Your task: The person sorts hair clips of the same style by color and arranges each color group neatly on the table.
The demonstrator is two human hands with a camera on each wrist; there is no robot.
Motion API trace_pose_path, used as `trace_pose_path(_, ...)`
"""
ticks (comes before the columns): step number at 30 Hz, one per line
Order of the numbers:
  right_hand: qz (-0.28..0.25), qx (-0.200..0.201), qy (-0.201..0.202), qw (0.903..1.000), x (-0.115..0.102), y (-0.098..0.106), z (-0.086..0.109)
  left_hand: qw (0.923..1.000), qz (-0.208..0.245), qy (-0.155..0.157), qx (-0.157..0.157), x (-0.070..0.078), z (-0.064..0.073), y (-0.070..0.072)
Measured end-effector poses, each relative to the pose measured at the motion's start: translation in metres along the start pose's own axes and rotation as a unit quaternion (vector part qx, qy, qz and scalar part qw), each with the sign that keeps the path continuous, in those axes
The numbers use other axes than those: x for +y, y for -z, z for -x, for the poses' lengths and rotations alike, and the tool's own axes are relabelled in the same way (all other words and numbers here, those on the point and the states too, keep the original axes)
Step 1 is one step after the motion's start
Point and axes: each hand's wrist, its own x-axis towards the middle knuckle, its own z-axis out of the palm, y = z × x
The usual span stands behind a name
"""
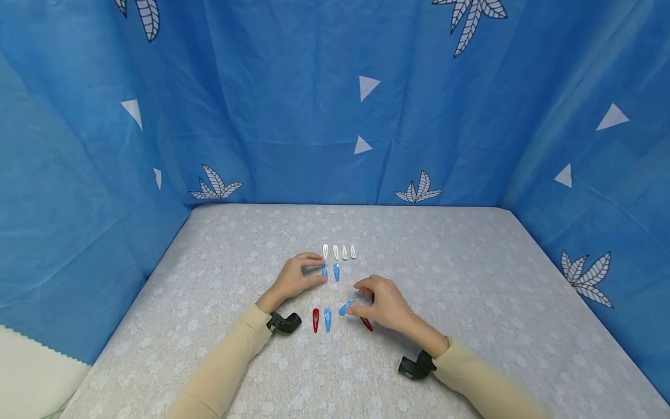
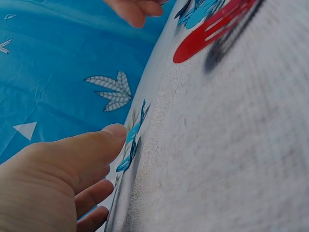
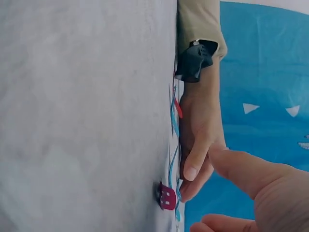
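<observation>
Near the table's middle my left hand (image 1: pixel 297 277) has thumb and fingertips spread around a blue snap hair clip (image 1: pixel 325 272); whether they touch it I cannot tell. Another blue hair clip (image 1: pixel 337 272) lies just right of that one. My right hand (image 1: pixel 384 301) hovers low, its thumb by a slanted blue hair clip (image 1: pixel 345 307); in the right wrist view thumb and fingers stand apart. Partly hidden under this hand is a red hair clip (image 1: pixel 367 324). To the left, a red hair clip (image 1: pixel 316 320) and a blue hair clip (image 1: pixel 328 319) lie side by side.
Several white hair clips (image 1: pixel 336 252) form a row beyond the blue ones. A pale patterned cloth (image 1: pixel 445 250) covers the table. Blue curtains (image 1: pixel 303 105) with leaf and triangle prints enclose the back and sides. Dark wrist cameras (image 1: pixel 417 366) sit at both wrists.
</observation>
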Motion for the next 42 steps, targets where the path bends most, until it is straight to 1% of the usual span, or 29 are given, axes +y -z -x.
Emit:
trace_pose_path(2, 0.007, 0.006, 0.001, 1.0000, 0.000, -0.002, 0.001, 1.0000, -0.005, 0.003, -0.001, 0.000, 0.000, 0.000)
trace_pose_path(7, 0.027, 0.003, -0.004, 0.9996, 0.000, -0.007, 0.003, 0.9998, -0.015, 0.011, -0.006, 0.002, 0.000, 0.000)
trace_pose_path(13, 0.049, 0.013, -0.010, 0.9987, 0.001, -0.011, 0.005, 0.9997, -0.015, 0.012, -0.011, 0.002, 0.000, 0.000)
trace_pose_path(20, 0.080, 0.013, 0.006, 0.9967, 0.003, -0.015, 0.006, 0.9998, -0.012, 0.009, -0.010, 0.002, 0.000, -0.002)
trace_pose_path(28, 0.098, 0.029, 0.035, 0.9941, 0.002, -0.019, 0.006, 0.9998, -0.017, 0.009, -0.011, 0.001, 0.000, -0.001)
trace_pose_path(35, 0.109, 0.039, 0.040, 0.9924, 0.000, -0.022, 0.007, 0.9997, -0.012, 0.016, -0.015, 0.002, 0.000, -0.001)
trace_pose_path(42, 0.119, 0.043, 0.045, 0.9910, 0.001, -0.024, 0.007, 0.9998, -0.012, 0.003, -0.013, 0.003, 0.000, -0.001)
